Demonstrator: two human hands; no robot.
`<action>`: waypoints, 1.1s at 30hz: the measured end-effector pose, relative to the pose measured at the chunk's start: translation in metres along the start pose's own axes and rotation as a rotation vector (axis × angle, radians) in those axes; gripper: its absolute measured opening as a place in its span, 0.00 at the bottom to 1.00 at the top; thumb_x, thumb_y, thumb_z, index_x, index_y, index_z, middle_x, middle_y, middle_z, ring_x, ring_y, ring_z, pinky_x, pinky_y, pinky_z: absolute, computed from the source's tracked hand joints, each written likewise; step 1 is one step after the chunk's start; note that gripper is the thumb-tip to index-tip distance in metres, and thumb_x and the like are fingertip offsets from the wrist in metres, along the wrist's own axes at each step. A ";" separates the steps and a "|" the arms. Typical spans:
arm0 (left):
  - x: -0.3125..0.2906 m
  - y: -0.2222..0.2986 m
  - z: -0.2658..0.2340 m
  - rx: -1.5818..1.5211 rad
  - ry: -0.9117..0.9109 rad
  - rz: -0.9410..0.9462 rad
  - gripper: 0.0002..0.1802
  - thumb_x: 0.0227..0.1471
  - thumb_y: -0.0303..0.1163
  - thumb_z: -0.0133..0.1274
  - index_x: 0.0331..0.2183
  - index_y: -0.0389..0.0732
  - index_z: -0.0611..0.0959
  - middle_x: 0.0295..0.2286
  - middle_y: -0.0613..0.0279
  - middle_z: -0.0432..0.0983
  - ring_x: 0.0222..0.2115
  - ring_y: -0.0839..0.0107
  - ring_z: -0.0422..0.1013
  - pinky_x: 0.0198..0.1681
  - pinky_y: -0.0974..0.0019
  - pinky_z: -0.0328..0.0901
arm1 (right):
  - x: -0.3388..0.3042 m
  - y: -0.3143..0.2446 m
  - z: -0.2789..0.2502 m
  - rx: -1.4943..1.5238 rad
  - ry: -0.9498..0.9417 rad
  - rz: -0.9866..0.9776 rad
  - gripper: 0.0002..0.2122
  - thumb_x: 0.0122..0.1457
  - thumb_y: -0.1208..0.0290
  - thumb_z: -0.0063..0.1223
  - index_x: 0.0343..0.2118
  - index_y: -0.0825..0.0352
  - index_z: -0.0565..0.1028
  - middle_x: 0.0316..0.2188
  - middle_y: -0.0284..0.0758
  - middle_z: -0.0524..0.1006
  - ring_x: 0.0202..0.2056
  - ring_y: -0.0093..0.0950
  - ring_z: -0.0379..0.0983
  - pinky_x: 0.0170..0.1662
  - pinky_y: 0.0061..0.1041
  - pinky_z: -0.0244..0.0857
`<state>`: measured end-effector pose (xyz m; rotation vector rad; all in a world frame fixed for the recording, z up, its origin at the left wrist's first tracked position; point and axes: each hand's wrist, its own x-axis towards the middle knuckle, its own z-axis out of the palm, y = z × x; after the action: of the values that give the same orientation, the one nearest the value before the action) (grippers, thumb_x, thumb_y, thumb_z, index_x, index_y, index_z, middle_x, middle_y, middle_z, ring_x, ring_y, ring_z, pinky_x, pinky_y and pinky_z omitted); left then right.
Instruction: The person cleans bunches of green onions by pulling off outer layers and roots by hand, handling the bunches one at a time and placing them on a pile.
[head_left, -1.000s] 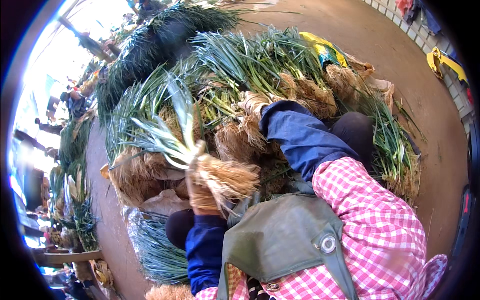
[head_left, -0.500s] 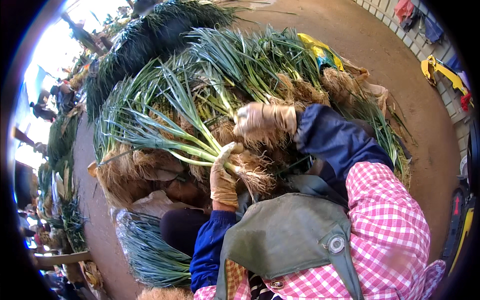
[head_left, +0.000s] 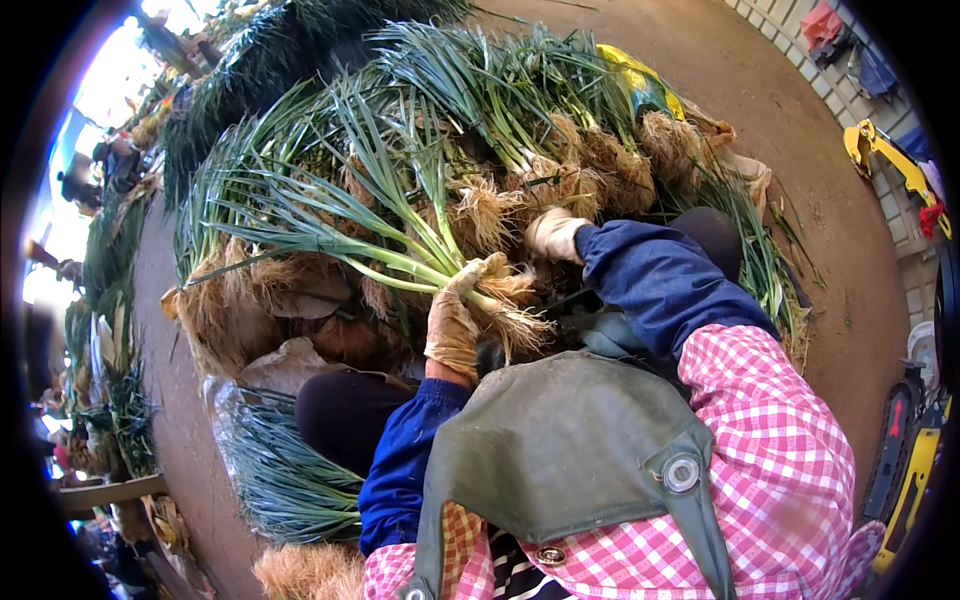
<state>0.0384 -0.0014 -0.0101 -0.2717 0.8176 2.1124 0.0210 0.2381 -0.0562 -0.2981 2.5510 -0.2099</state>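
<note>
My left hand (head_left: 456, 325), in a pale work glove, is closed round a few green onions (head_left: 418, 266) just above their roots. Their leaves fan out to the upper left, and their stringy roots (head_left: 510, 322) hang to the right of my fist. My gloved right hand (head_left: 557, 236) is beside the root ends of the heap of green onions (head_left: 475, 90), apart from the held bunch. Its back faces up, which hides most of its fingers and anything in them. Loose tan roots (head_left: 484, 212) lie just left of it.
A bundle of green onions (head_left: 290, 465) in clear plastic lies at lower left, near my knee (head_left: 345, 415). Beyond the heap, a yellow bag (head_left: 640, 78) sits among the onions. Yellow equipment (head_left: 895, 165) stands by the tiled wall at right. More greens line the far left.
My right hand has moved right and slightly down toward me, away from the stalks. The bunch in my left hand looks fuller, with another upright stalk alongside. My view has shifted slightly.
</note>
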 end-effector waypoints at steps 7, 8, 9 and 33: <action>-0.009 0.001 -0.014 0.036 0.048 0.094 0.12 0.47 0.28 0.56 0.36 0.35 0.78 0.29 0.51 0.78 0.28 0.63 0.75 0.30 0.67 0.71 | 0.009 -0.056 -0.067 1.302 0.241 -0.012 0.17 0.60 0.55 0.45 0.28 0.65 0.76 0.16 0.28 0.71 0.15 0.19 0.64 0.17 0.21 0.58; -0.006 -0.001 -0.016 0.046 0.021 0.077 0.11 0.47 0.28 0.56 0.36 0.35 0.78 0.28 0.51 0.78 0.27 0.63 0.75 0.30 0.67 0.71 | 0.018 -0.061 -0.072 1.472 0.162 0.069 0.17 0.59 0.55 0.47 0.29 0.67 0.77 0.18 0.30 0.73 0.18 0.20 0.68 0.20 0.22 0.61; -0.007 0.001 -0.020 0.060 0.005 0.068 0.11 0.47 0.27 0.56 0.36 0.35 0.78 0.28 0.51 0.78 0.27 0.63 0.74 0.29 0.66 0.71 | 0.029 -0.063 -0.072 1.370 0.256 0.054 0.17 0.59 0.55 0.48 0.30 0.67 0.76 0.19 0.30 0.73 0.19 0.21 0.68 0.21 0.22 0.62; -0.014 0.004 -0.016 0.112 0.083 0.234 0.12 0.47 0.29 0.55 0.35 0.35 0.80 0.27 0.54 0.77 0.23 0.69 0.72 0.25 0.71 0.69 | -0.073 -0.085 -0.088 1.798 0.585 -0.471 0.12 0.61 0.68 0.45 0.38 0.73 0.73 0.24 0.33 0.75 0.19 0.17 0.70 0.23 0.16 0.69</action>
<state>0.0429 -0.0223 -0.0146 -0.2133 1.0570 2.2738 0.0473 0.1823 0.0726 -0.0645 1.6488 -2.6979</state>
